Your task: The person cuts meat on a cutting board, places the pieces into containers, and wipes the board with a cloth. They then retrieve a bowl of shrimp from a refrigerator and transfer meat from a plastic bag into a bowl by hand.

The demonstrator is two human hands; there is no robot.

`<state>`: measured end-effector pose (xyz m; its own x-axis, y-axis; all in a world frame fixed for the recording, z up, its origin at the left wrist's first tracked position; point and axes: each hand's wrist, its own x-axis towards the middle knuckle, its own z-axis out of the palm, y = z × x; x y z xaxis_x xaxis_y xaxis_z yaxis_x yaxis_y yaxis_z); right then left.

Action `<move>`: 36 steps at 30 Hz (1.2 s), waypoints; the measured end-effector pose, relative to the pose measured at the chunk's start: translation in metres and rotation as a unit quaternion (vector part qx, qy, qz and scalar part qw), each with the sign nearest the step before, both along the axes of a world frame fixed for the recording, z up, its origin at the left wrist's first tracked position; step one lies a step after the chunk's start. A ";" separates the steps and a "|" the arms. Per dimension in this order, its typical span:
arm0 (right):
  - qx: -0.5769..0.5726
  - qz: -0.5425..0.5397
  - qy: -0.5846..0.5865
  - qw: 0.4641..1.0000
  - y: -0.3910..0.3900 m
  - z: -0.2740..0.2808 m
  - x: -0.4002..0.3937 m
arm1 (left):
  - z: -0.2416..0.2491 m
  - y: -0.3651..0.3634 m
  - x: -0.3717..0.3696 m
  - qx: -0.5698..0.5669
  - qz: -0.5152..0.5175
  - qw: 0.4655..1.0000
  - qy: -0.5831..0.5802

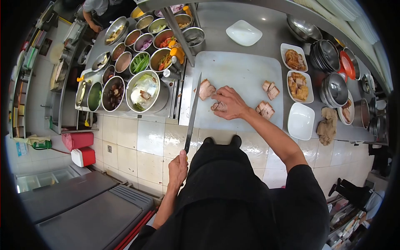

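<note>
My left hand (pixel 178 171) is closed around the handle of a long knife (pixel 193 112), its blade pointing away from me along the left edge of the white cutting board (pixel 241 64). Over the board, my right hand (pixel 229 103) has its fingers curled down onto cut pieces of roast pork (pixel 218 107); the fingertips are partly hidden. A larger chunk of pork (pixel 205 89) lies just beyond, close to the blade. Two small groups of sliced pork, one farther back (pixel 271 90) and one nearer (pixel 265 109), rest on the board's right side.
White bowls of meat (pixel 294 58) (pixel 299 86) and a white bowl (pixel 301 121) stand right of the board. A white dish (pixel 244 33) sits behind it. Several metal containers of ingredients (pixel 141 62) fill the left. A metal post (pixel 179 35) rises behind. Another person (pixel 104 10) stands far left.
</note>
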<state>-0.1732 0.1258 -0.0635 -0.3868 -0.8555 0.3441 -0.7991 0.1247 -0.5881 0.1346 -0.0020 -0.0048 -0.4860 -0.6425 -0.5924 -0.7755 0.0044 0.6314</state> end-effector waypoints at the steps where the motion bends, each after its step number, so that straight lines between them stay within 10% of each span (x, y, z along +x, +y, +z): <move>1: 0.000 0.001 0.000 1.000 -0.001 0.000 0.000 | -0.001 -0.001 -0.001 -0.003 0.000 1.000 0.000; 36: 0.062 0.005 0.101 0.993 0.056 -0.014 0.017 | -0.013 0.002 0.006 -0.020 0.021 0.998 0.059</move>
<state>-0.1561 0.1821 -0.0771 -0.3117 -0.8999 0.3049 -0.9008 0.1778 -0.3962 0.1402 -0.0002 -0.0173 -0.5237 -0.6851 -0.5064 -0.6958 0.0010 0.7183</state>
